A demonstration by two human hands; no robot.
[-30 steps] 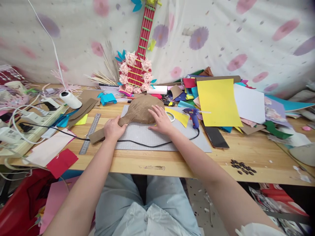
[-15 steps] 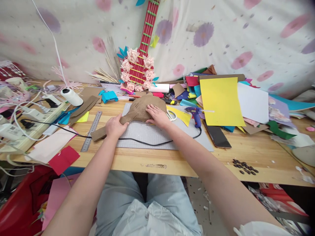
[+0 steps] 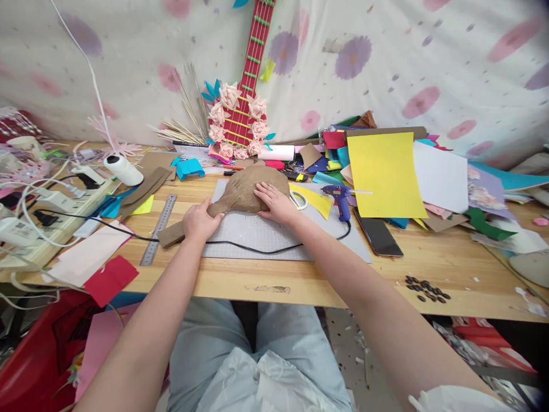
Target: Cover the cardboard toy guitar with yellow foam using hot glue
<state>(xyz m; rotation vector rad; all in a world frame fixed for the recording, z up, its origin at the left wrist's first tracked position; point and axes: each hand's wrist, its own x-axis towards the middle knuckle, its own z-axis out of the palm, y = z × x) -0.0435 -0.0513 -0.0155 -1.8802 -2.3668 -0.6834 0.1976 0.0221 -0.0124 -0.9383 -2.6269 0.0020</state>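
A brown, lute-shaped craft piece (image 3: 240, 189) with a rounded body and a narrow neck lies on a light grey cutting mat (image 3: 242, 232). My left hand (image 3: 198, 222) is wrapped round its neck, whose end sticks out to the left beyond the hand. Flat on the right side of the rounded body rests my right hand (image 3: 277, 203), fingers stretched out. White looped handles, apparently of scissors (image 3: 301, 200), show just past the right hand. A blue glue gun (image 3: 341, 200) stands farther right, and its black cord (image 3: 253, 249) crosses the mat in front of the piece.
A steel ruler (image 3: 158, 232) and a power strip (image 3: 55, 229) are on the left. To the right lie a phone (image 3: 380, 233), yellow paper (image 3: 384, 174) and several small dark discs (image 3: 426, 288). A red paper guitar with flowers (image 3: 238, 123) leans at the back.
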